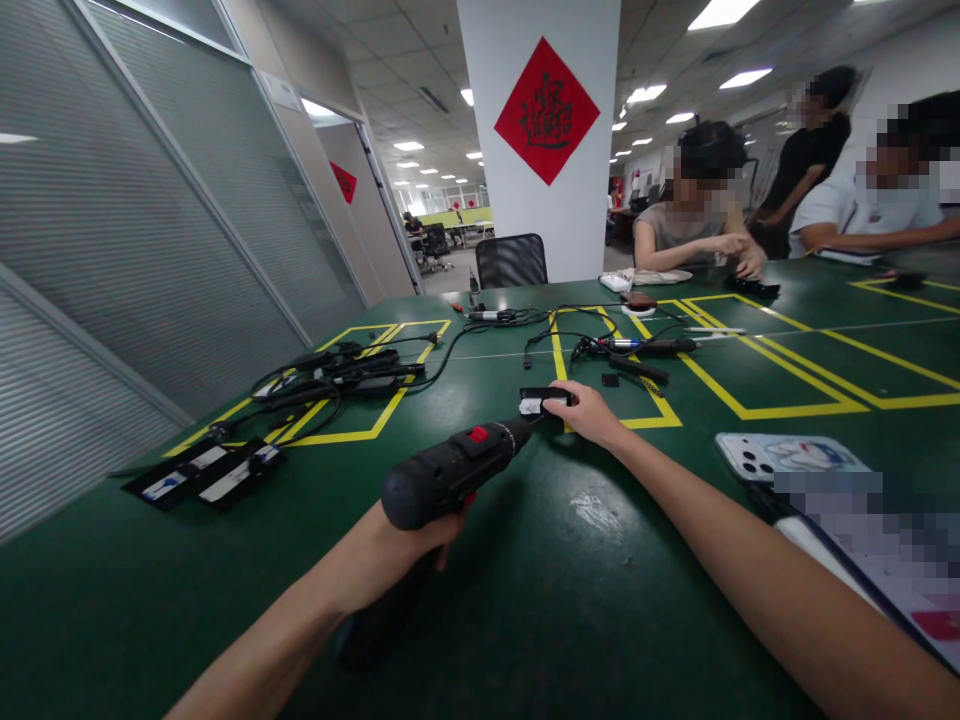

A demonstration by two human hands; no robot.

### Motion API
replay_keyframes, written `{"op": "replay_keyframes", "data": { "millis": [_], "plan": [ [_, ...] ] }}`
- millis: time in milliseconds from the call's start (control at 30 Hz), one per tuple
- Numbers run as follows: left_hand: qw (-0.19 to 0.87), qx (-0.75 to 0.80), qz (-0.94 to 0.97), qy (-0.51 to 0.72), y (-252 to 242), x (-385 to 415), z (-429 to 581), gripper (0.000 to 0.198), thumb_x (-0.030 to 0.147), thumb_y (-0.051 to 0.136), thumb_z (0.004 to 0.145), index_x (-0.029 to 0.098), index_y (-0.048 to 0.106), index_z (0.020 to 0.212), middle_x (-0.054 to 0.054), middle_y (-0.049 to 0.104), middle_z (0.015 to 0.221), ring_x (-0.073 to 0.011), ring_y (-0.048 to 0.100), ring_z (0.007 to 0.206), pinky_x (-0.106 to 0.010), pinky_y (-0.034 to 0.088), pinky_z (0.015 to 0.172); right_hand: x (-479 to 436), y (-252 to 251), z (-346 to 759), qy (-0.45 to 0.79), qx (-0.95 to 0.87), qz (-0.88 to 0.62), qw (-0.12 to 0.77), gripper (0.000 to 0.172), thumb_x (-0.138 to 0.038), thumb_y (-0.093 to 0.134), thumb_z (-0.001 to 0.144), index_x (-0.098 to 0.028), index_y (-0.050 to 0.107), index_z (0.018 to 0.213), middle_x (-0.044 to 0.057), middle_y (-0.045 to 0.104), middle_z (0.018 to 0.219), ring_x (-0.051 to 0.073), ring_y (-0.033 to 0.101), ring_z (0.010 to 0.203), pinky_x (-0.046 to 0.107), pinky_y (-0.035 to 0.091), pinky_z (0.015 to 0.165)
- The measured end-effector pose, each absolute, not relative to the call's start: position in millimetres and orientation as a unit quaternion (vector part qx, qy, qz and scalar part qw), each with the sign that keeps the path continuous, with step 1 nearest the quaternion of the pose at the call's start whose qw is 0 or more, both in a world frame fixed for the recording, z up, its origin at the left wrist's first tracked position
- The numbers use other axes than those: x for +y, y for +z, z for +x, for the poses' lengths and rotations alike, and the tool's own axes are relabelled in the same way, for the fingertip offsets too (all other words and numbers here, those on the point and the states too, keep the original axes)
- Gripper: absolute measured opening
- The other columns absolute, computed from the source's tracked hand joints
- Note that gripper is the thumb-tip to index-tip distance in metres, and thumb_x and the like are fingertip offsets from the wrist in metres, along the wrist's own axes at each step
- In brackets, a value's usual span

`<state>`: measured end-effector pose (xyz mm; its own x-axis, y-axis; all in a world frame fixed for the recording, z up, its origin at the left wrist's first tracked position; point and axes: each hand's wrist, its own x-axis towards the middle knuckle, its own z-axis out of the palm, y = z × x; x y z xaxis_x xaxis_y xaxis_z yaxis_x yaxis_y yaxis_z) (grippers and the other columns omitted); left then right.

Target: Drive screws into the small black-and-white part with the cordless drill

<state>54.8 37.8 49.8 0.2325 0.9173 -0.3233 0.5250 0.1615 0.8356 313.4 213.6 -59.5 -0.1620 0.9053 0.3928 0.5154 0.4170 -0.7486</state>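
The left forearm rises from the lower left, and the left hand (409, 548) wraps its grip around the handle of a matte black pistol-shaped power drill with a red patch on top (446, 472). The drill's rounded rear faces the wearer, and its ribbed collar narrows to a thin tip pointing forward and right. The right arm reaches in from the lower right with its elbow side low; the right hand (586, 412) has its grip pinched on the right end of a small black rectangular block with a white label (534, 403). That block sits ahead of the drill, near the middle of the smooth, glossy dark green bench (495, 560), beside a yellow-taped outline (559, 350). The tip is right at the block's near side; whether they touch cannot be told. Slack, thin black cables (352, 370) lie tangled to the left.
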Motion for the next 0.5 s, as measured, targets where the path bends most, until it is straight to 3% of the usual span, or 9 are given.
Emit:
{"op": "replay_keyframes", "data": {
  "millis": [267, 500],
  "plan": [
    [0.497, 0.575, 0.615, 0.21, 52.2, 36.3, 56.0, 0.045, 0.026, 0.058, 0.077, 0.017, 0.047, 0.119, 0.0, 0.06, 0.079, -0.0158, 0.055, 0.061, -0.031, 0.045, 0.062, 212.5, -57.1, 313.4, 0.231, -0.724, -0.499, 0.417, 0.045, -0.047, 0.06, 0.076, -0.02, 0.064, 0.112, 0.005, 0.065, 0.109, 0.019, 0.06, 0.086, 0.031, 0.045, 0.081],
    [0.5, 0.576, 0.611, 0.213, 49.8, 38.5, 54.8, 0.028, 0.028, 0.058, 0.077, 0.015, 0.053, 0.102, 0.001, 0.059, 0.071, -0.0154, 0.055, 0.06, -0.03, 0.045, 0.061, 211.8, -57.0, 313.6, 0.229, -0.725, -0.498, 0.417, 0.045, -0.046, 0.06, 0.077, -0.02, 0.063, 0.113, 0.006, 0.065, 0.111, 0.02, 0.06, 0.088, 0.031, 0.045, 0.082]
  ]
}}
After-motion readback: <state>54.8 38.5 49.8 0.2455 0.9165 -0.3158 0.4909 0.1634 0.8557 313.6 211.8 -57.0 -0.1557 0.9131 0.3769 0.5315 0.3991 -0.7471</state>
